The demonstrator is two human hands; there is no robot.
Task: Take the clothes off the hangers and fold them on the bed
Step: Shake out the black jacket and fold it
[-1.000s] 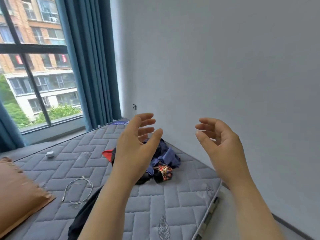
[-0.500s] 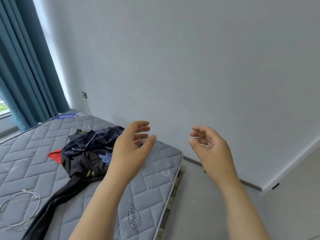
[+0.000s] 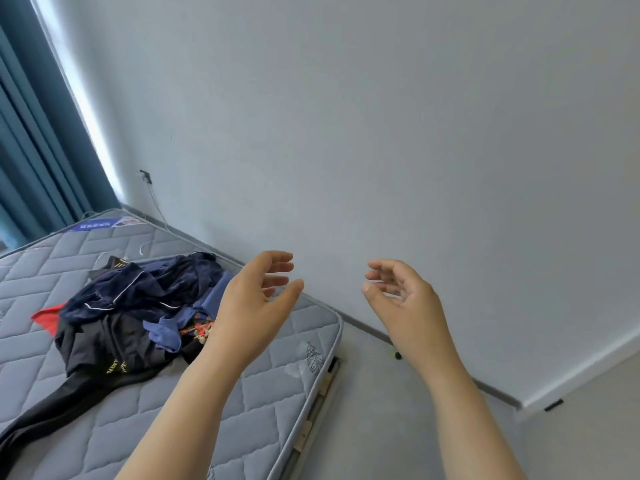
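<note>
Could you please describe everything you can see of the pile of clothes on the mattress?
The pile of clothes lies crumpled and unfolded on the quilted grey mattress, near the wall. On top sits a navy, velvety-looking garment with white piping; beneath it a black garment with yellow lettering, whose long part trails toward the camera. A mid-blue piece, a red corner and a floral scrap poke out. The left hand, raised, hides its right edge.

so basically a plain pale grey painted wall, teal pleated curtain at its left end, light grey floor below it
</note>
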